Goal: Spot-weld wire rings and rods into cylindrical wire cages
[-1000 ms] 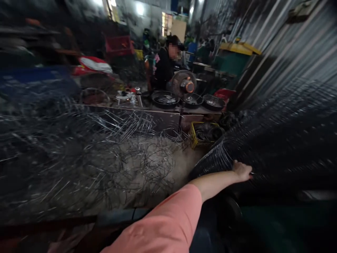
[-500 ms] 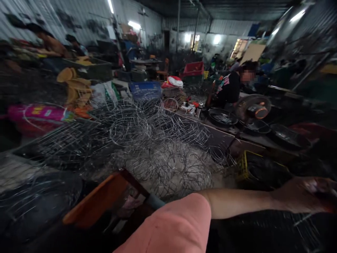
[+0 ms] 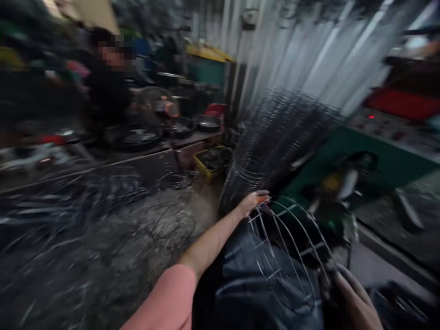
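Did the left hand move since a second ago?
Yes. It lay on the black wire stack; now the left hand is off its near end, toward the person, gripping a silver wire guard.

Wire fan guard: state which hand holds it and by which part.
The left hand grips the wire fan guard at its far rim; the right hand holds its near rim, at the lower right.

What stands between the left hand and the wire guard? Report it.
Nothing visible: the left hand touches the wire guard at its top rim, and the right hand holds its lower edge. The stack of guards stands behind.
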`<state>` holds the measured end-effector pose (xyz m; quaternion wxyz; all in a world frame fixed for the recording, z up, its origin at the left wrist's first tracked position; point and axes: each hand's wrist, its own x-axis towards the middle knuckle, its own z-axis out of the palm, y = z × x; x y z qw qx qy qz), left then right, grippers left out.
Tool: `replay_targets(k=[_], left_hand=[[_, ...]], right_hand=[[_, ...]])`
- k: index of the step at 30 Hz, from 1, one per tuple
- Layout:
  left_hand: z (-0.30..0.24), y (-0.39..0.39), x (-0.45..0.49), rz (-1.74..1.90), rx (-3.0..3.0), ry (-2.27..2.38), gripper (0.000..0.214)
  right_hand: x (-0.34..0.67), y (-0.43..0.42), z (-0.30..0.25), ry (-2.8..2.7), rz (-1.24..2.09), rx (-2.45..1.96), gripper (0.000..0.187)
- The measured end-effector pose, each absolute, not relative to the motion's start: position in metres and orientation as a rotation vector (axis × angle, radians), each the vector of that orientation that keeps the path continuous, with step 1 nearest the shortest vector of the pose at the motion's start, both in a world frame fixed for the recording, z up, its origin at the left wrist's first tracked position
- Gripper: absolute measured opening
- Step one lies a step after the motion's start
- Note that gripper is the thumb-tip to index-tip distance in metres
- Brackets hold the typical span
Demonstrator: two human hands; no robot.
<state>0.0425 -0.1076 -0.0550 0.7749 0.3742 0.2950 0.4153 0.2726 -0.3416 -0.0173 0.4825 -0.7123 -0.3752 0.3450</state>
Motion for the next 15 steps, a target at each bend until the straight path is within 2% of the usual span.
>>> replay_targets(k=[5, 11, 15], left_hand=[[-0.059, -0.130, 0.048, 0.958, 0.931, 0.924, 0.042], [-0.047, -0.194, 0.085, 0.769, 1.056, 0.710, 0.059], [-0.050, -0.209, 0.114, 0.710, 1.037, 0.729, 0.066]], right_hand=[[0.266, -0.327, -0.027, -0.608, 0.798, -1.600, 0.042], [0.243, -0.315, -0.054, -0.647, 0.781, -1.454, 0.039], [0.233, -0.318, -0.077, -0.694, 0.828, -1.453, 0.046]])
